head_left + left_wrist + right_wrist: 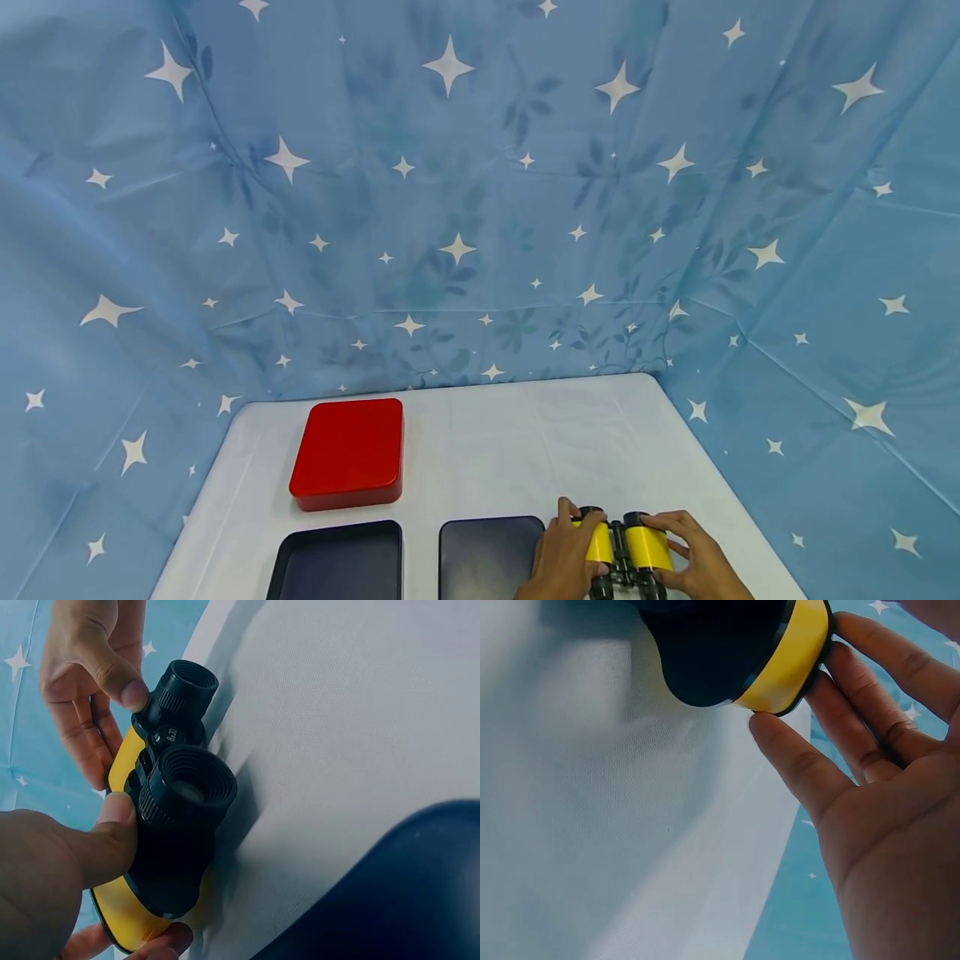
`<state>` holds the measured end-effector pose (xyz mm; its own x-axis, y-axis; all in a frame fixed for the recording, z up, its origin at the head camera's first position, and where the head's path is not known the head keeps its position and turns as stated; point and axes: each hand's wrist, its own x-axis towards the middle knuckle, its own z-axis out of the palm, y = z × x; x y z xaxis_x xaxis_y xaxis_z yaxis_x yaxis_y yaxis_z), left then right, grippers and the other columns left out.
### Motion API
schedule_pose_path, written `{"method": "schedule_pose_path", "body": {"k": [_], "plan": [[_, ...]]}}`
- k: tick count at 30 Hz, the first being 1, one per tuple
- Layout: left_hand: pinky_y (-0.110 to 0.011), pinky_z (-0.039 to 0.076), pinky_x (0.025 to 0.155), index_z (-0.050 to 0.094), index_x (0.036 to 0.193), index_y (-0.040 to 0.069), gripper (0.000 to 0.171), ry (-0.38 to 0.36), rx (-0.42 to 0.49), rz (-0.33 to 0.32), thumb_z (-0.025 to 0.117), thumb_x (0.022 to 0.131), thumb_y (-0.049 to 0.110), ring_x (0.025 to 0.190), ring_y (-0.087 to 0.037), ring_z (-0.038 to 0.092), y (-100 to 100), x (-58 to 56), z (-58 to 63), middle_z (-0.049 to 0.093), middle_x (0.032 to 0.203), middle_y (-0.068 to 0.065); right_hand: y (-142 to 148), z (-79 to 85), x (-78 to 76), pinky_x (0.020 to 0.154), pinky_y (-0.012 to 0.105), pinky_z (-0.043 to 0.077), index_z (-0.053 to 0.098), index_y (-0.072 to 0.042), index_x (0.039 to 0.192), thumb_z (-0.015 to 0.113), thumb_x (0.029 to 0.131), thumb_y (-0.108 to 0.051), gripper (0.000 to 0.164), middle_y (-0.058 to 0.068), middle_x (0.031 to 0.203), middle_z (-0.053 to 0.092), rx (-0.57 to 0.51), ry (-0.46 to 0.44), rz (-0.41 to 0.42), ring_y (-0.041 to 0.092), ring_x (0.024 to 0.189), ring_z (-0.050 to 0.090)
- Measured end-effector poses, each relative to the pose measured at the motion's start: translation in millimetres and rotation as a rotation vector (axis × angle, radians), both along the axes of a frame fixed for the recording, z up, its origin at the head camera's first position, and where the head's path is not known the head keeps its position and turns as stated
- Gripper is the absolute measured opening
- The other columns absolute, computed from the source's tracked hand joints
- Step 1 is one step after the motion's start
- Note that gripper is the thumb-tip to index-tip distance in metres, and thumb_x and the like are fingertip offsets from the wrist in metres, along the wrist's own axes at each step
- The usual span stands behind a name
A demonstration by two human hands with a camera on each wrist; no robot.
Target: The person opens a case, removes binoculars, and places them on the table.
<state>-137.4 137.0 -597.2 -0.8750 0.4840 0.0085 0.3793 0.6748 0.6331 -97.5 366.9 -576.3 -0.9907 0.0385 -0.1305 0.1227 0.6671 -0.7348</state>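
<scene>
A pair of black binoculars with yellow barrel panels (648, 547) is between both hands at the table's front right. My left hand (566, 554) grips the left barrel; in the left wrist view its thumb presses beside the near eyepiece (191, 784) and its fingers curl beneath the yellow side. My right hand (697, 557) holds the other barrel, its thumb by the far eyepiece (187, 686). In the right wrist view, right fingertips touch the edge of the yellow panel (784, 667). Shadows fall on the white cloth close to the binoculars; whether they touch it I cannot tell.
A red box (348, 450) sits at the back left of the white table (517, 442). In front of it lies a dark tray (337, 571), with a second dark tray (487, 554) beside my left hand. Blue star-patterned curtains (480, 200) surround the table's back and sides.
</scene>
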Motion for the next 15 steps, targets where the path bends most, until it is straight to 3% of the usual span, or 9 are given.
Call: {"method": "schedule_pose_path", "body": {"k": [9,15], "plan": [[-0.026,0.046,0.059,0.049,0.137,0.045,0.07,0.012,-0.073,0.003,0.081,0.075,0.048,0.079,-0.009,0.048,-3.6,-1.3,3.2,0.044,0.119,0.005,-4.8,5.5,-1.9,0.097,0.062,0.047,0.065,-0.01,0.127,0.092,0.058,-0.001,0.075,0.009,0.115,0.056,0.074,-0.001,0.003,0.031,0.11,0.061],[-0.025,0.044,0.058,0.046,0.142,0.04,0.075,0.044,-0.065,0.001,0.078,0.076,0.055,0.08,-0.009,0.047,-8.1,-3.8,2.6,0.044,0.122,0.0,-10.2,14.5,-1.2,0.096,0.063,0.047,0.063,-0.013,0.13,0.092,0.065,-0.017,0.071,0.012,0.124,0.055,0.149,0.032,0.022,0.035,0.115,0.059]]}}
